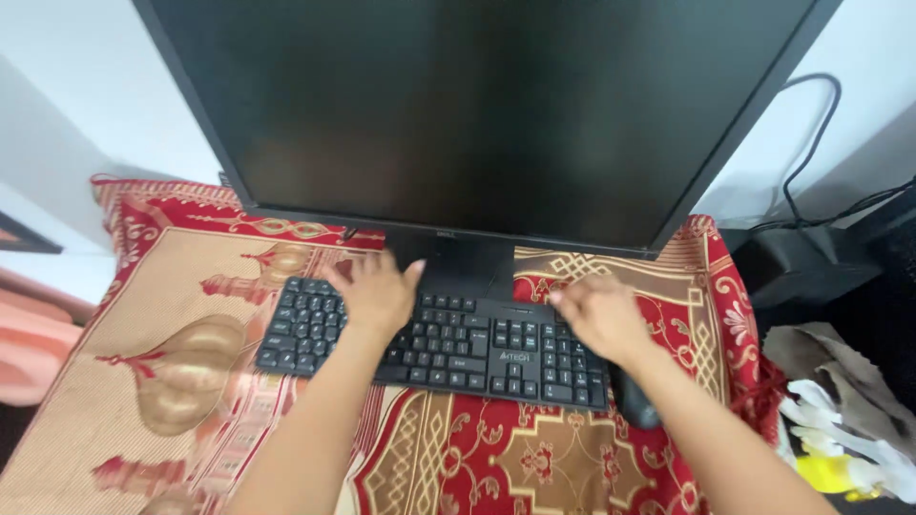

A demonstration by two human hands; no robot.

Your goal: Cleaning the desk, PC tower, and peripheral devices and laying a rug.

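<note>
A black keyboard lies on a table covered with a red and gold patterned cloth. My left hand rests flat on the keyboard's upper left half, fingers spread toward the monitor stand. Over the keyboard's right end, near the number pad, my right hand hovers or rests with its fingers loosely curled. Neither hand holds anything. A large black monitor with a dark screen stands just behind the keyboard. My right forearm partly hides a black mouse.
Black cables run along the white wall at the right, above a dark box. Crumpled cloth and a white and yellow item lie at the lower right. Something pink sits off the table's left edge.
</note>
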